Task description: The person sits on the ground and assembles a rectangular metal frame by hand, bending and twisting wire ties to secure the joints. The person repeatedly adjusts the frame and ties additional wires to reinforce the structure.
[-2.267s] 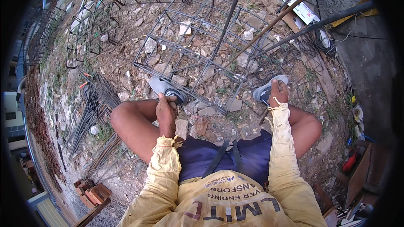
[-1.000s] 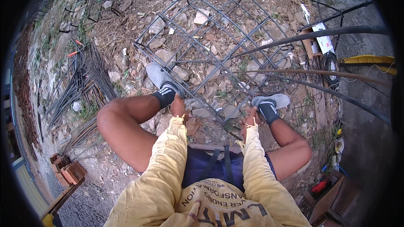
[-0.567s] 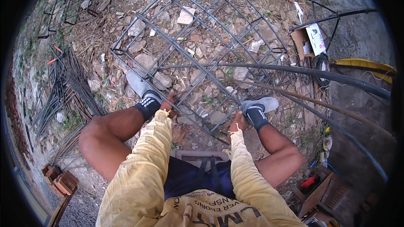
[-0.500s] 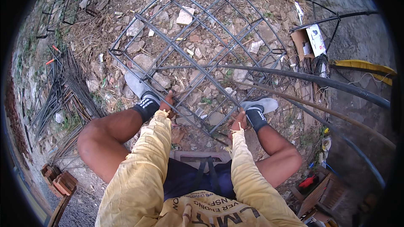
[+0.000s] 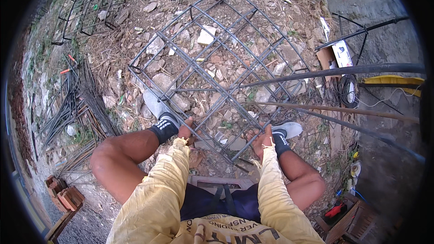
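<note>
In front of me a square steel rebar frame (image 5: 187, 57) lies tilted over the rubble, its near corner pointing toward my lap. My left hand (image 5: 186, 129) is closed around the bar along its near left side, beside my left shoe (image 5: 156, 104). On the near right side my right hand (image 5: 261, 142) has its fingers over the bar and its thumb raised, close to my right shoe (image 5: 289, 130). The undersides of both grips are hidden. Several long loose bars (image 5: 334, 73) reach from the frame's middle out to the right.
Another rebar cage (image 5: 92, 7) stands at the far left. A pile of cut rods (image 5: 77, 104) lies left of my leg, with broken bricks (image 5: 65, 194) nearer. An open carton (image 5: 341, 54) and a coil of wire (image 5: 347, 91) sit at the right edge of the rubble.
The whole view has shifted, so the frame appears lower and farther right. My right hand's fingers and thumb look more spread on the bar; my left hand keeps its hold.
</note>
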Demonstrator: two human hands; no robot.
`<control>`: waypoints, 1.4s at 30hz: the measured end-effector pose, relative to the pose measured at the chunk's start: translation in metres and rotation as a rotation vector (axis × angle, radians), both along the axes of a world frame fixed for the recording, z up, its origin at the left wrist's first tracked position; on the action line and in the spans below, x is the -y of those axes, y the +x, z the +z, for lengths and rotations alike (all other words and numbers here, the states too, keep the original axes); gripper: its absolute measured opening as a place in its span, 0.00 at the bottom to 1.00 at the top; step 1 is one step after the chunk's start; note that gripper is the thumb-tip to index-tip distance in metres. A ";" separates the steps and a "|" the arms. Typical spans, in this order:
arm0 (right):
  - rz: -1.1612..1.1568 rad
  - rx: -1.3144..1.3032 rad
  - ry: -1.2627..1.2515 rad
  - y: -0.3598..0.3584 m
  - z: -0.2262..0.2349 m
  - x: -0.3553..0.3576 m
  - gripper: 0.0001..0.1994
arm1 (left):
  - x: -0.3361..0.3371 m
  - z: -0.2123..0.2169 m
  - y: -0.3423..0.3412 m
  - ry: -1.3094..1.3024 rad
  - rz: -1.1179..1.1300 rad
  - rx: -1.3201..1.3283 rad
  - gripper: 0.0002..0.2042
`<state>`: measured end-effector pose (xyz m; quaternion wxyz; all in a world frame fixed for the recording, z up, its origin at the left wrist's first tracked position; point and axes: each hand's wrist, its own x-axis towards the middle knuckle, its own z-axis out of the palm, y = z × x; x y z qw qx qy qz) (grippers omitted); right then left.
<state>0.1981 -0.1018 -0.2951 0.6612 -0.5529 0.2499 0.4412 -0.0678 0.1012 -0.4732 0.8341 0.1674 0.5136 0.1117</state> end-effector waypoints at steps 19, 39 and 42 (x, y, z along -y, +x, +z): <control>0.049 0.291 0.128 -0.050 0.225 -0.049 0.24 | -0.031 0.213 -0.028 -0.203 0.056 0.134 0.11; 0.395 0.254 0.545 -0.061 0.383 -0.197 0.22 | -0.083 0.295 -0.060 -0.120 0.174 0.562 0.16; 0.475 0.202 0.599 -0.045 0.382 -0.226 0.22 | -0.070 0.326 -0.061 -0.028 0.159 0.286 0.25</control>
